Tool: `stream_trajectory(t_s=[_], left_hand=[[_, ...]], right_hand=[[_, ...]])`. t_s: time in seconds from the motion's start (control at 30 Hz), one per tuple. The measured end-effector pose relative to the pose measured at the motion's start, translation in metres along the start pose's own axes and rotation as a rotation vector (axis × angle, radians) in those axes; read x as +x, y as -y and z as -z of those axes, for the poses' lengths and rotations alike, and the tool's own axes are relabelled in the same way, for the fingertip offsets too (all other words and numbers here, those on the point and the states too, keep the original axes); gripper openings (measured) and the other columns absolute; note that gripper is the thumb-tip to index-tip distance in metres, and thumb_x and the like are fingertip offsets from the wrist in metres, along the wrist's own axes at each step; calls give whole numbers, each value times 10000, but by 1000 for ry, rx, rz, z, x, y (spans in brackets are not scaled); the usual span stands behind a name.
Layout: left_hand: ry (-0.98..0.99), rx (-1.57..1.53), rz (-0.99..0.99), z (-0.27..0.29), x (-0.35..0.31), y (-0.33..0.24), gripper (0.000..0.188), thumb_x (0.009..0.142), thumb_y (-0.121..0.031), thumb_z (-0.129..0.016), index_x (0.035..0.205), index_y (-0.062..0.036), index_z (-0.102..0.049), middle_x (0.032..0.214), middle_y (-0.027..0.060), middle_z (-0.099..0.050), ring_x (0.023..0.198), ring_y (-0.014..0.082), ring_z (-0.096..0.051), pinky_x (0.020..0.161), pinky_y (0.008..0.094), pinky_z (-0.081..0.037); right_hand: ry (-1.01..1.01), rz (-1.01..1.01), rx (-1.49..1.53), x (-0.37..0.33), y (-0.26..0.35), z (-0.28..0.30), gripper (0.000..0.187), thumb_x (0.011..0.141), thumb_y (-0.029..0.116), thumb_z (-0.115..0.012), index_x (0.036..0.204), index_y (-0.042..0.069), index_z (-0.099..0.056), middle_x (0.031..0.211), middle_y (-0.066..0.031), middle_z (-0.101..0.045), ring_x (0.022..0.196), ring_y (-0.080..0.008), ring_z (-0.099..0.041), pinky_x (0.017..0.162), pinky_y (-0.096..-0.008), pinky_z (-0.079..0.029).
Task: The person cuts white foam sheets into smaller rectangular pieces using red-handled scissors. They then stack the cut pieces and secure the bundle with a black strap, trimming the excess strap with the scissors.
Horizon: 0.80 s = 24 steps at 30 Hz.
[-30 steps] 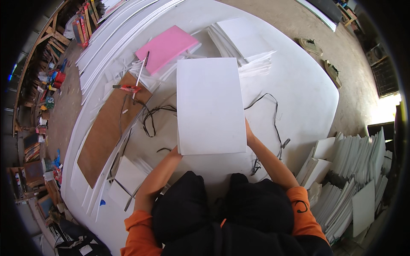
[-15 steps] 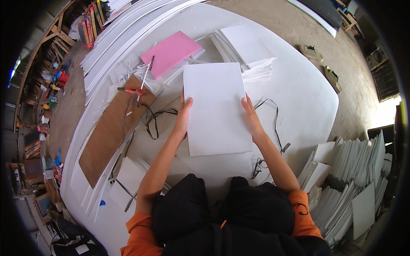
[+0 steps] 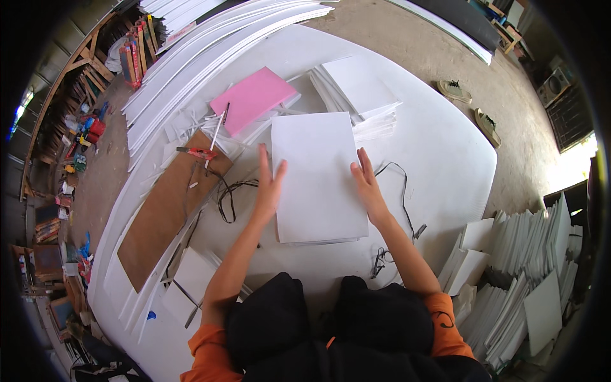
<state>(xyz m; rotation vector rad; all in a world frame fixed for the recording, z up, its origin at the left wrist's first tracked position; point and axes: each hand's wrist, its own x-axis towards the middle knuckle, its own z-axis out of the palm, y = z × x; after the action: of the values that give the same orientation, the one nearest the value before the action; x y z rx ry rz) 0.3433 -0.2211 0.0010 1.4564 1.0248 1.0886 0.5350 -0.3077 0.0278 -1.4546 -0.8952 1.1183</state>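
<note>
A stack of white rectangular boards [image 3: 316, 184] lies in front of me on a large white sheet, its near edge showing more than one layer. Beside its left edge is my left hand [image 3: 270, 188], fingers stretched out and thumb apart, the thumb close against the boards. On the other side my right hand [image 3: 369, 191] is also open, with straight fingers and its thumb at the right edge. Neither hand is wrapped round the stack. Just beyond it are a pink board [image 3: 254, 99] and another pile of white boards [image 3: 359, 86].
At left lies a brown board [image 3: 162, 223] with a red-handled cutter [image 3: 198, 153] on it. Black straps [image 3: 229, 191] trail beside it. Long white sheets [image 3: 191, 70] are piled at far left. Stacked white panels [image 3: 509, 280] stand at lower right; shoes [image 3: 487, 127] sit beyond the sheet.
Both hands have loosened from the board stack, their fingers now straightened along its sides. The stack appears slightly lower in view, as the whole view has shifted a little.
</note>
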Motion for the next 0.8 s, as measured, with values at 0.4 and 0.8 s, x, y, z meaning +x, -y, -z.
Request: stream_trajectory(t_s=[0.4, 0.8], left_hand=[[71, 617, -138, -3, -4, -28, 791, 817, -354, -529, 1354, -18, -56, 1415, 153, -87, 1299, 307, -124, 1014, 507, -113], [-85, 369, -196, 40, 2, 19, 454, 836, -177, -497, 1222, 6, -345, 1260, 169, -359, 1191, 305, -321, 985, 371, -260]], right_hand=[[-176, 448, -726, 2, 11, -5, 606, 868, 245, -454, 1329, -5, -151, 1383, -195, -163, 1286, -340, -149, 1013, -474, -171], [-188, 397, -520, 29, -36, 72, 400, 812, 73, -499, 1200, 43, -406, 1274, -138, -387, 1195, -311, -347, 991, -348, -280]])
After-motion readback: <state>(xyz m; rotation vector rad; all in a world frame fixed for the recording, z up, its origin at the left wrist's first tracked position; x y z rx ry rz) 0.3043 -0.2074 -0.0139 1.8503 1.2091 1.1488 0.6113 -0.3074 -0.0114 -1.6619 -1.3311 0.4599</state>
